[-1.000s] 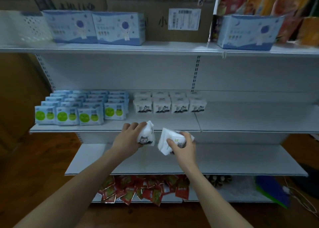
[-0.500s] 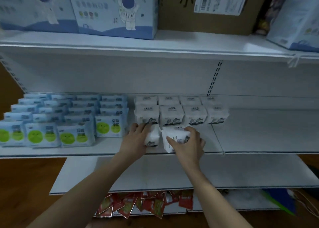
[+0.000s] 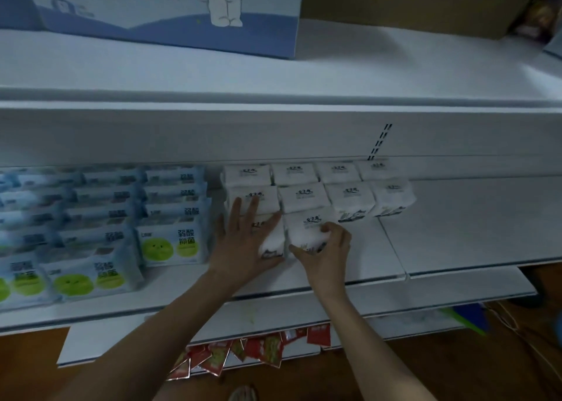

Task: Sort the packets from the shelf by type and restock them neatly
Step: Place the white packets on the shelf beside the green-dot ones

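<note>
Two white tissue packets stand side by side on the middle shelf (image 3: 456,242), in front of two rows of matching white packets (image 3: 349,200). My left hand (image 3: 243,242) lies with straight fingers over the left packet (image 3: 272,242), fingertips reaching the packet behind it. My right hand (image 3: 325,251) grips the right packet (image 3: 304,227), thumb at its lower front and fingers curled over its right side. Rows of blue wipe packets with green circles (image 3: 170,236) fill the shelf to the left.
A blue astronaut box (image 3: 170,11) and a cardboard carton (image 3: 410,2) sit on the top shelf. Red sachets (image 3: 243,355) lie in a heap on the lowest shelf. Bare shelf surface stretches to the right of the white packets.
Both hands carried the two white packets up from below the shelf edge and set them down in front of the white rows. The camera moved in closer.
</note>
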`<action>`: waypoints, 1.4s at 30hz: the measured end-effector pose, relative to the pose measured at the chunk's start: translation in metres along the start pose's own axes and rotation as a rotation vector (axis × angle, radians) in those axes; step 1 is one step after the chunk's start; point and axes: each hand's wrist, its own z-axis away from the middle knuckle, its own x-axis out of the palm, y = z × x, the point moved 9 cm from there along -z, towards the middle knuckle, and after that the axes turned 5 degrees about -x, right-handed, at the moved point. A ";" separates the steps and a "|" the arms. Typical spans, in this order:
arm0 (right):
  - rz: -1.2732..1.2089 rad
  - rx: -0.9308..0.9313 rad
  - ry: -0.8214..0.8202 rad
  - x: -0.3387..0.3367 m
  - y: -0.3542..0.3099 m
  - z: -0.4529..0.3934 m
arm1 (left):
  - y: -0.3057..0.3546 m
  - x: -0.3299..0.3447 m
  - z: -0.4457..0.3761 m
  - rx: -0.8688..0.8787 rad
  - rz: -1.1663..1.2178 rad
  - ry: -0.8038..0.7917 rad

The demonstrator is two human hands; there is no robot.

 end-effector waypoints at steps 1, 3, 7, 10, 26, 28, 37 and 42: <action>0.004 0.021 -0.024 0.003 0.001 -0.003 | -0.001 0.000 -0.001 -0.003 -0.003 0.003; 0.015 0.044 -0.050 0.006 0.001 -0.006 | 0.000 -0.001 -0.004 -0.006 -0.006 0.018; -0.025 0.065 -0.138 0.008 0.002 -0.005 | 0.000 -0.001 -0.006 -0.014 -0.015 0.052; -0.045 0.066 -0.247 0.001 0.002 -0.006 | -0.003 0.002 -0.007 -0.035 -0.008 0.029; -0.048 0.096 -0.337 -0.190 0.020 0.079 | 0.177 -0.091 0.108 -0.172 -0.100 0.203; -0.045 0.053 -0.350 -0.213 0.022 0.094 | 0.205 -0.091 0.126 -0.185 -0.058 0.184; 0.042 0.030 -0.392 -0.270 0.034 0.133 | 0.267 -0.068 0.164 -0.215 0.056 0.027; 0.084 0.146 -0.536 -0.251 0.066 0.165 | 0.269 -0.040 0.179 -0.251 0.084 -0.087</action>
